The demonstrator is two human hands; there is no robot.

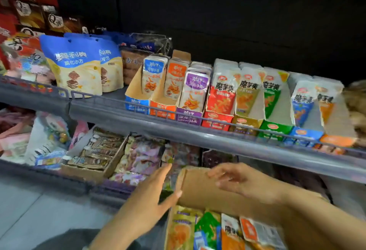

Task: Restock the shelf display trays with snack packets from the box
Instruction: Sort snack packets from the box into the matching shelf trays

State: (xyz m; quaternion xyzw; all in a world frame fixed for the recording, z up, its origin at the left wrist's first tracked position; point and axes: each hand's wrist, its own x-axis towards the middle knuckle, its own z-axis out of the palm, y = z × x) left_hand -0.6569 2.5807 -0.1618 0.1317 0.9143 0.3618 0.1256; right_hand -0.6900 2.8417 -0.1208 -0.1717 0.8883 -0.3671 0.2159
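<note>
Box (200,190) sits right under both hands w/ its brown flap raised; snack packets (210,228) stand inside, nearer than the hands. Left hand (152,196) is flat, fingers straight, thumb against the flap edge. Right hand (239,180) spreads loosely over the flap, holding nothing; contact unclear (blur). Best approach, I'd say: fold the flap fully back, then lift matching packets upright. Display trays (275,128) line the upper shelf (217,139) above & beyond the hands; the green one looks half-empty. Lower shelf (111,188), beyond the left hand, holds mixed sweets (138,160); dark back panel (237,22) up top.
</note>
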